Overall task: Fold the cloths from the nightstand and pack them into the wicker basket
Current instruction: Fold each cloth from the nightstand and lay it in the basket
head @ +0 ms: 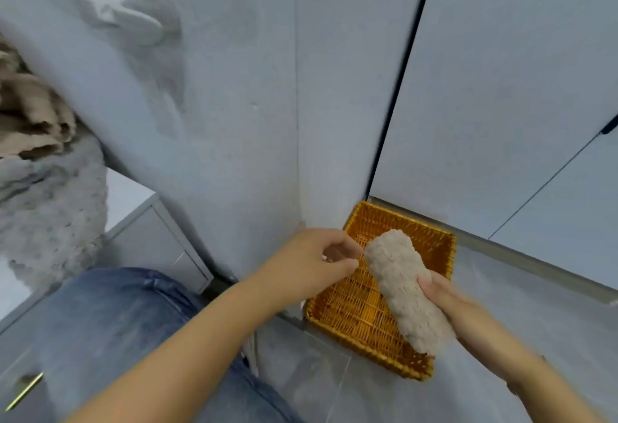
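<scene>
Rolled beige cloth [406, 292] held over the wicker basket [444, 255], long axis running from 11 to 5 o'clock. Right hand [448, 299] gripping roll at its lower half, fingers curled round it from 4 o'clock. Left hand [314, 262] just beside roll's upper end at 9 o'clock, thumb and fingers loosely curled, nothing held. Basket on floor in corner by wall. Grey and tan cloths [36, 155] heaped on nightstand [140, 222] at 9 o'clock, well apart from basket.
</scene>
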{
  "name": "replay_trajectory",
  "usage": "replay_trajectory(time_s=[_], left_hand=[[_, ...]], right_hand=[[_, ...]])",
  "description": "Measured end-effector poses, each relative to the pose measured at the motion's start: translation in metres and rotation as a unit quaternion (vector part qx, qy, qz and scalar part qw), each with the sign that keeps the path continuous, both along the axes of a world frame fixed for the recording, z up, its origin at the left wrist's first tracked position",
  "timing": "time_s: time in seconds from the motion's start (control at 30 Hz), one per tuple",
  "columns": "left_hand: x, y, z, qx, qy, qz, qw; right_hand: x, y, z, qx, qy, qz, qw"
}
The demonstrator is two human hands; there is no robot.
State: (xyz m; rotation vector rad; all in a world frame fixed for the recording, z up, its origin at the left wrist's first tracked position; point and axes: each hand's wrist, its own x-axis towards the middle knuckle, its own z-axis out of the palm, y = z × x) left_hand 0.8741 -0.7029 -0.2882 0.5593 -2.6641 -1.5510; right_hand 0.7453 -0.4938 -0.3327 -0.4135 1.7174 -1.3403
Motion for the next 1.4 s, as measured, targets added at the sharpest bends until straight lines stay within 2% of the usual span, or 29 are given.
replay_trajectory(time_s=[0.1,0.23,0.33,0.43,0.53,0.67,0.87,1.07,1.13,1.23,1.33,1.4], left_hand=[[-0.037,0.012,-0.043,-0.071,-0.064,-0.072,0.993],[-0.071,0.019,-0.104,-0.225,-0.14,-0.181,0.947],[-0.079,0.018,-0.151,-0.259,-0.179,-0.208,0.926],[-0.079,0.012,-0.19,-0.273,-0.22,-0.213,0.912],[-0.076,0.007,-0.218,-0.254,-0.26,-0.186,0.913],[-0.068,0.005,-0.249,-0.212,-0.282,-0.098,0.93],[-0.061,0.0,-0.272,-0.161,-0.257,-0.012,0.953],[-0.059,0.001,-0.278,-0.147,-0.24,-0.019,0.959],[-0.059,-0.001,-0.278,-0.138,-0.231,-0.019,0.963],[-0.06,-0.001,-0.276,-0.132,-0.222,-0.015,0.966],[-0.059,0.0,-0.277,-0.14,-0.222,-0.019,0.965],[-0.058,-0.001,-0.277,-0.14,-0.228,-0.024,0.963]], right_hand=[[-0.023,0.002,-0.055,0.012,-0.012,-0.05,0.999],[-0.045,-0.016,-0.135,0.03,-0.053,-0.109,0.992],[-0.053,-0.037,-0.186,0.051,-0.113,-0.151,0.981],[-0.058,-0.059,-0.221,0.067,-0.176,-0.185,0.964],[-0.058,-0.077,-0.258,0.102,-0.18,-0.2,0.958],[-0.054,-0.095,-0.293,0.127,-0.203,-0.186,0.953],[-0.051,-0.117,-0.327,0.135,-0.247,-0.166,0.945],[-0.026,-0.136,-0.333,0.158,-0.127,-0.122,0.972],[-0.021,-0.138,-0.336,0.213,-0.029,-0.111,0.97],[-0.022,-0.129,-0.34,0.305,0.129,-0.028,0.943],[-0.025,-0.122,-0.341,0.264,0.141,0.015,0.954],[-0.026,-0.12,-0.345,0.265,0.13,0.113,0.949]])
